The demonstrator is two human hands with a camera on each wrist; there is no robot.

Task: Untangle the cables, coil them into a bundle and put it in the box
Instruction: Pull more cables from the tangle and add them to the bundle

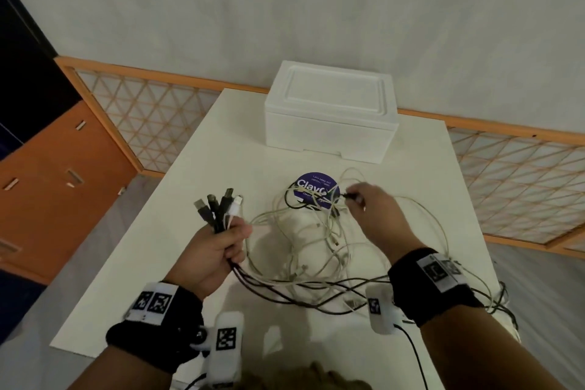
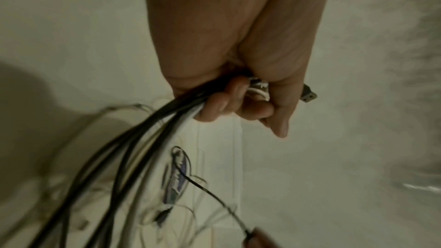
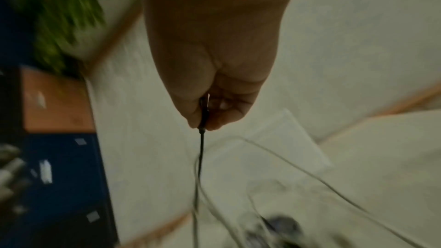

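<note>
A tangle of black and white cables (image 1: 304, 250) sprawls over the white table (image 1: 177, 263). My left hand (image 1: 218, 250) grips a bunch of cable ends, with several plugs (image 1: 218, 209) sticking up above the fist; the left wrist view shows the fingers (image 2: 222, 105) curled round black and white cords (image 2: 133, 148). My right hand (image 1: 370, 215) pinches the end of a thin black cable (image 1: 348, 196) over the tangle; in the right wrist view the black cable (image 3: 202, 139) hangs from its fingertips (image 3: 214, 122). The white foam box (image 1: 330, 111) stands shut at the table's far side.
A round purple sticker (image 1: 317, 190) lies under the cables near the box. Orange lattice panels (image 1: 148, 117) run behind the table, and orange drawers (image 1: 47, 187) stand at the left. Cables trail off the right table edge (image 1: 503, 294).
</note>
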